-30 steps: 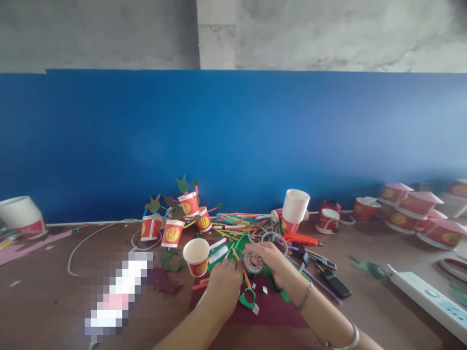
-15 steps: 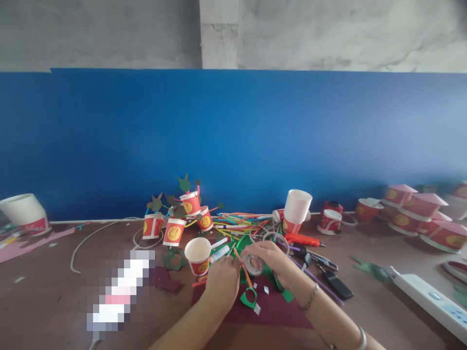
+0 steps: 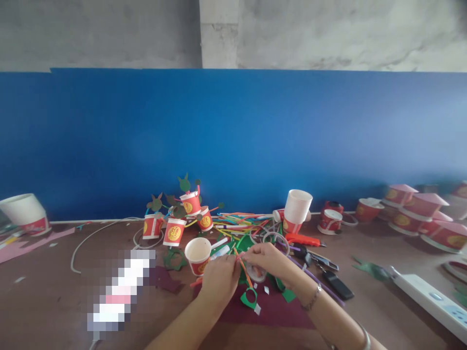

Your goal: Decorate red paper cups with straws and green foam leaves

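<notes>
My left hand (image 3: 218, 280) and my right hand (image 3: 270, 260) meet over a maroon paper sheet (image 3: 272, 311). Their fingers are pinched together around an orange straw (image 3: 243, 271) and a roll of clear tape (image 3: 256, 273), which sits under my right fingers. A green paper ring (image 3: 249, 297) hangs at the straw's lower end. An open red paper cup (image 3: 197, 255) stands just left of my left hand. I cannot tell which hand bears the roll.
A pile of coloured straws (image 3: 237, 222) lies behind my hands, beside a cluster of decorated red cups (image 3: 174, 219). Stacked cups (image 3: 296, 211), an orange cutter (image 3: 304, 239), keys (image 3: 318, 261), a power strip (image 3: 428, 299) and lidded cups (image 3: 419, 211) lie to the right. A blue board (image 3: 233, 141) backs the table.
My hands have drawn closer together and lifted slightly; the tape roll, plainly seen before, is now mostly covered by my right fingers, which pinch at the straw.
</notes>
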